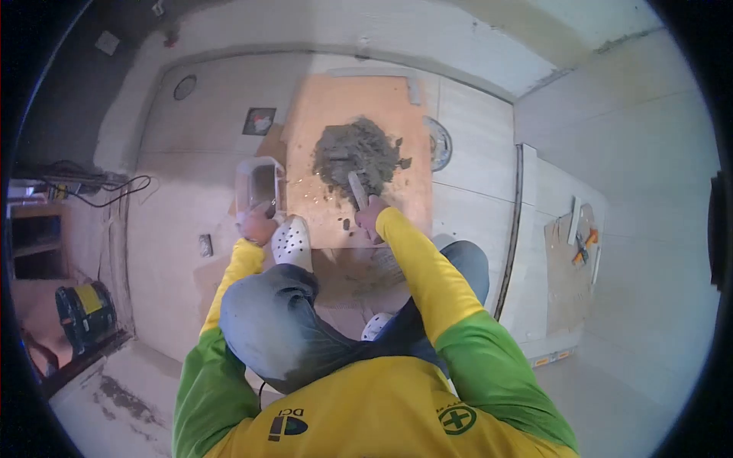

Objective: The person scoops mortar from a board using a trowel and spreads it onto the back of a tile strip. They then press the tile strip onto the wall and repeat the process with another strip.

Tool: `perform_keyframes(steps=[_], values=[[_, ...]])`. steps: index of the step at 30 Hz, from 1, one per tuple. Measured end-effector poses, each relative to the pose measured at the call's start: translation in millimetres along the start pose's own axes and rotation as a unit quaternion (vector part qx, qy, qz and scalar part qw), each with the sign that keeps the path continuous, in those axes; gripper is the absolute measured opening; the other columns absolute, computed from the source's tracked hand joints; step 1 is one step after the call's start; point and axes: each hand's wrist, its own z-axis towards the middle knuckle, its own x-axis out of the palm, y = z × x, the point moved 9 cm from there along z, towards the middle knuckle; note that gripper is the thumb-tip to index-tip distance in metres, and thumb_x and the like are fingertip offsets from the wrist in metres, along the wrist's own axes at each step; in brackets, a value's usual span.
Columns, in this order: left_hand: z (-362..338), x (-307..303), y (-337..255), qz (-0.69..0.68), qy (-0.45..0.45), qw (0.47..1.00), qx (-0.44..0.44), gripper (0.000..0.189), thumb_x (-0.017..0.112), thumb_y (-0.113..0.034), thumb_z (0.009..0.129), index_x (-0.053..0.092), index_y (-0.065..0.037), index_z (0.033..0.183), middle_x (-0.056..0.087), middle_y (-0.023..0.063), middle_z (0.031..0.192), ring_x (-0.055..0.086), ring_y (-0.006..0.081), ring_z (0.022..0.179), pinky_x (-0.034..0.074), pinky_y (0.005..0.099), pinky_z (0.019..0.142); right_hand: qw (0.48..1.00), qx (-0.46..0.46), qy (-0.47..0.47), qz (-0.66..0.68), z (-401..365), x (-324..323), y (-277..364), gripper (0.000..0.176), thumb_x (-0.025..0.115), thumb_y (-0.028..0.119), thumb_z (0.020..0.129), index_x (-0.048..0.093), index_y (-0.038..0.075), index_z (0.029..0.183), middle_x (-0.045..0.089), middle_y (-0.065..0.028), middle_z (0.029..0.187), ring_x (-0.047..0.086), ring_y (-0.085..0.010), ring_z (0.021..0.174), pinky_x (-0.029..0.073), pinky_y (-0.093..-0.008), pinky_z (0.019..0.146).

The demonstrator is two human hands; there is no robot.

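Note:
My right hand (pixel 372 218) is closed around a narrow, pale flat-bladed tool (pixel 356 188). The tool's far end touches the near side of a grey, crumbly pile of mortar (pixel 353 149). Under the pile lies an orange board (pixel 313 217), with loose crumbs and small wet spots scattered on it. To the left of the board stands a clear plastic container (pixel 245 183) with some greyish contents. My left hand (pixel 258 227) grips its near rim, fingers curled over the edge.
My white clog (pixel 292 243) is against the board's near left corner. A square floor drain (pixel 259 120) lies beyond the container. On the right, tools with orange handles (pixel 586 246) rest on cardboard (pixel 561 286). A black bucket (pixel 85 315) and cables (pixel 114 185) are at left.

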Motion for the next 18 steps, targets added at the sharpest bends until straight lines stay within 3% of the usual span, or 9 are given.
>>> perform_keyframes(steps=[2, 4, 6, 11, 13, 14, 15, 17, 18], values=[[-7.7, -28.6, -3.6, -0.198, -0.003, 0.98, -0.02, 0.055, 0.07, -0.031, 0.082, 0.056, 0.002, 0.123, 0.062, 0.0203, 0.117, 0.057, 0.0292, 0.113, 0.044, 0.0382, 0.095, 0.984, -0.055, 0.01, 0.167, -20.2, -12.7, -0.9, 0.043, 0.062, 0.007, 0.075, 0.046, -0.002, 0.113, 0.06, -0.021, 0.076, 0.062, -0.0285, 0.052, 0.051, -0.0427, 0.045], [-31.8, -84.8, -51.3, -0.357, 0.052, 0.932, -0.028, 0.063, 0.071, -0.023, 0.082, 0.046, 0.01, 0.129, 0.06, 0.0229, 0.119, 0.055, 0.024, 0.116, 0.044, 0.0348, 0.096, 0.986, -0.099, -0.02, 0.131, -40.1, -9.9, -14.8, 0.039, 0.063, 0.009, 0.073, 0.048, -0.002, 0.107, 0.056, -0.015, 0.07, 0.058, -0.0239, 0.049, 0.049, -0.0402, 0.046], [-55.7, -133.4, -95.7, -0.385, 0.068, 0.92, 0.004, 0.058, 0.071, -0.019, 0.082, 0.048, 0.005, 0.13, 0.061, 0.0191, 0.12, 0.056, 0.021, 0.114, 0.044, 0.0324, 0.094, 0.948, -0.193, -0.066, 0.243, -45.3, -4.6, -32.9, 0.038, 0.062, 0.009, 0.072, 0.048, -0.001, 0.106, 0.057, -0.0135, 0.069, 0.056, -0.0209, 0.049, 0.047, -0.0362, 0.044], [-147.8, -232.1, -238.6, -0.209, 0.034, 0.954, 0.212, 0.049, 0.073, -0.018, 0.079, 0.058, -0.003, 0.122, 0.06, 0.0186, 0.121, 0.059, 0.0293, 0.111, 0.045, 0.0348, 0.094, 0.943, -0.02, 0.02, 0.33, -53.0, 76.4, -97.2, 0.028, 0.061, 0.015, 0.079, 0.057, 0.006, 0.104, 0.058, -0.0073, 0.072, 0.056, -0.019, 0.057, 0.048, -0.0332, 0.055], [-180.6, -207.4, -275.2, -0.286, 0.106, 0.904, 0.3, 0.05, 0.073, -0.021, 0.079, 0.057, -0.001, 0.122, 0.06, 0.0201, 0.119, 0.058, 0.0342, 0.11, 0.046, 0.0379, 0.095, 0.927, 0.026, 0.022, 0.373, -51.4, 112.1, -118.4, 0.023, 0.059, 0.017, 0.081, 0.06, 0.007, 0.102, 0.058, -0.0073, 0.071, 0.057, -0.019, 0.058, 0.048, -0.0338, 0.056], [-194.5, -178.8, -283.1, -0.355, 0.157, 0.858, 0.336, 0.051, 0.072, -0.022, 0.079, 0.056, -0.001, 0.122, 0.06, 0.02, 0.118, 0.057, 0.0359, 0.11, 0.046, 0.0392, 0.094, 0.975, -0.061, 0.029, 0.212, -19.8, 129.8, -127.1, 0.018, 0.058, 0.019, 0.083, 0.061, 0.007, 0.096, 0.059, -0.0081, 0.07, 0.058, -0.0194, 0.058, 0.048, -0.0339, 0.055], [-203.7, -148.8, -287.9, -0.346, 0.187, 0.866, 0.308, 0.051, 0.072, -0.024, 0.078, 0.056, -0.001, 0.121, 0.06, 0.0193, 0.117, 0.057, 0.035, 0.109, 0.045, 0.04, 0.094, 0.987, -0.148, 0.033, 0.044, -0.1, 144.1, -122.1, 0.015, 0.057, 0.021, 0.084, 0.061, 0.007, 0.09, 0.059, -0.0089, 0.068, 0.059, -0.0197, 0.058, 0.048, -0.034, 0.055], [-208.5, -121.4, -284.6, -0.338, 0.219, 0.872, 0.28, 0.051, 0.072, -0.026, 0.078, 0.057, 0.0, 0.119, 0.061, 0.0186, 0.115, 0.058, 0.0342, 0.108, 0.045, 0.0409, 0.093, 0.987, -0.13, 0.061, 0.077, 34.2, 146.5, -91.3, 0.016, 0.056, 0.023, 0.086, 0.06, 0.007, 0.089, 0.059, -0.0091, 0.067, 0.059, -0.0205, 0.056, 0.048, -0.0349, 0.053], [-212.1, -116.5, -282.7, -0.251, 0.216, 0.889, 0.317, 0.051, 0.071, -0.028, 0.079, 0.056, 0.0, 0.119, 0.061, 0.0184, 0.114, 0.058, 0.0339, 0.106, 0.045, 0.0415, 0.092, 0.984, -0.11, 0.089, 0.11, 53.8, 146.5, -68.9, 0.017, 0.055, 0.024, 0.087, 0.059, 0.008, 0.088, 0.058, -0.0093, 0.065, 0.058, -0.0213, 0.055, 0.048, -0.0358, 0.051]])
